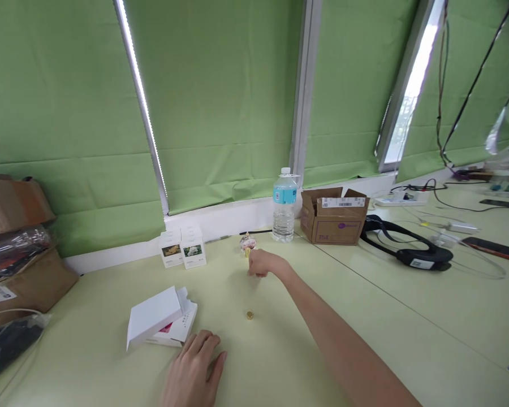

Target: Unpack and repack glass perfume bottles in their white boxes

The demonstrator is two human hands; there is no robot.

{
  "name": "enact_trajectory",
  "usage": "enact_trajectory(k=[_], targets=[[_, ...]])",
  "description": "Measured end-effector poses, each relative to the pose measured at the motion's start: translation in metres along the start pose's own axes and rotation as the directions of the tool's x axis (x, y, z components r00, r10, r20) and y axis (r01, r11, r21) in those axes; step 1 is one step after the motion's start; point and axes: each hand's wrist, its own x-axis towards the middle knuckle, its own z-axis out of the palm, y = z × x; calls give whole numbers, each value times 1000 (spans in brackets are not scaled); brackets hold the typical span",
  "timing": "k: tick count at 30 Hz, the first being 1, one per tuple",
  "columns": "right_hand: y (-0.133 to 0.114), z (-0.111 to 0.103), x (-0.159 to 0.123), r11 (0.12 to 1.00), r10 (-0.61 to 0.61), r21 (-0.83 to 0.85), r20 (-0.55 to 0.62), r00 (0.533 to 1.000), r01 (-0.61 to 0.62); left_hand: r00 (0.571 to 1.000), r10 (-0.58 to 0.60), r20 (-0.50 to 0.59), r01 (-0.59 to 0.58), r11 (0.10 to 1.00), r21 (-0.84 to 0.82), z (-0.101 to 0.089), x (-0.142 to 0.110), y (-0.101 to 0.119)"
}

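Observation:
My right hand (261, 263) reaches forward over the table with its fingers curled; what they hold, if anything, is hidden. Just beyond it stands a small ornate pinkish-white and gold bottle (248, 243). A small gold piece (247, 252) shows between that bottle and my knuckles; I cannot tell whether my hand touches it. Closer to me, a small round gold cap (249, 315) rests on the table. My left hand (195, 367) lies on the tabletop, fingers apart and holding nothing. Its fingertips are beside an opened white box (156, 314) lying over a white printed box (176, 330).
Two small white picture boxes (182, 249) stand near the wall. Behind my right hand are a water bottle (284, 206), an opened cardboard box (334, 217) and a black headset (407, 246). Cartons and plastic-wrapped items (25, 249) line the left; cables (436, 192) run along the right.

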Motion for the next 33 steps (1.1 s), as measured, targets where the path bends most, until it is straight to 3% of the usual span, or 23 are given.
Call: enact_trajectory(k=[5,10,19,22,25,29,33], targets=[[-39,16,-19,999,-15,-24,362,932,25,997,-20,71,20,1000,5,-4,1,2],[-68,34,-26,985,76,-173,428,901,-1,995,-49,84,49,999,0,-5,0,2],[-74,31,-28,968,81,-251,270,959,-11,997,-35,69,36,999,-1,-4,0,2],[-63,24,-25,969,75,-244,182,980,-29,998,-36,54,36,999,8,-4,0,2],[-41,14,-18,970,73,-235,16,997,-67,997,-38,73,37,999,11,-7,-1,3],[-2,6,-3,979,24,-190,-268,963,-77,994,-56,91,56,998,6,-10,0,5],[29,12,16,989,-10,-140,-428,904,-55,996,-52,76,52,999,3,-11,-1,5]])
